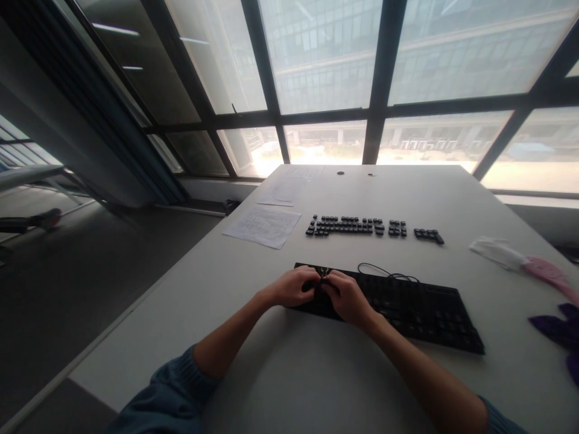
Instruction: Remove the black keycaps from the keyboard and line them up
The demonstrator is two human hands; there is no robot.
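A black keyboard (420,307) lies at a slant on the white table, its cable (389,272) looped behind it. Over its left end my left hand (294,287) and my right hand (347,296) meet, fingers bent and pinched together. Between the fingertips a small keycap puller (324,272) shows, its thin metal wires pointing up. Whether a keycap is also in the fingers is hidden. Behind the keyboard, loose black keycaps (353,227) stand in rows, with smaller groups of keycaps (429,235) to their right.
Printed paper sheets (265,226) lie at the table's left edge. On the right are a white and pink cloth item (506,254) and a dark purple cloth item (558,325). The white table (271,374) reaches to large windows (325,54); a curtain (113,120) hangs at left.
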